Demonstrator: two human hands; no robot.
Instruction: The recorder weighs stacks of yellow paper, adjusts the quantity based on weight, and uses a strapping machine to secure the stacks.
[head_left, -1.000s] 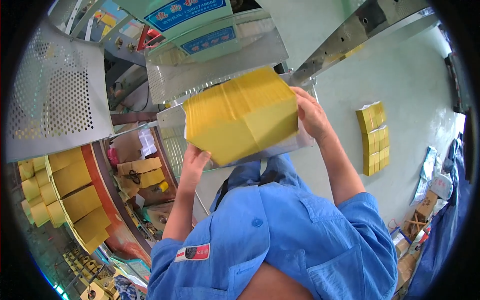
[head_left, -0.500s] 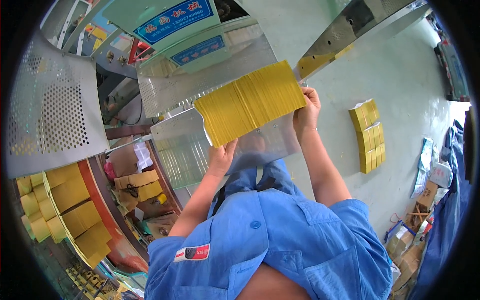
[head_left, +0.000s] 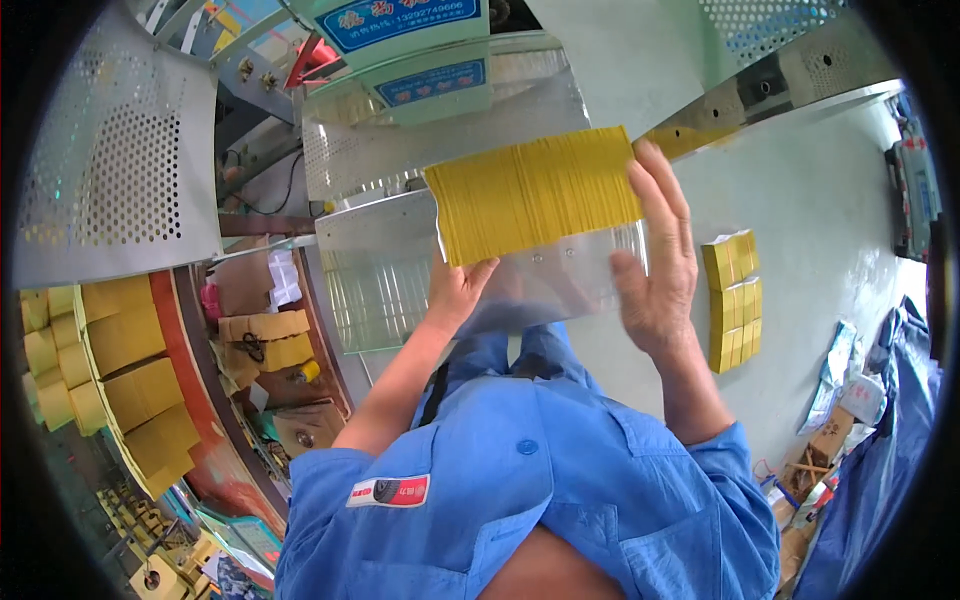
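Note:
A thick stack of yellow paper sheets, its edges showing as fine ridges, lies at the front of the shiny metal tray. At its lower left corner my left hand grips it, the thumb along the near edge and the other fingers partly hidden by the stack. My right hand is beside the right end with its fingers stretched out and the palm turned toward the paper. The fingertips are close to the upper right corner; whether they touch it I cannot tell.
Behind the tray stands a pale green machine panel with a blue sign. A metal bar juts out at upper right. Yellow bundles lie on the floor at right. Perforated sheet metal and yellow stacks are at left.
My right hand has let go of the stack's right end and opened, its fingers now straight. The stack lies more level. My left hand stays at the lower left corner.

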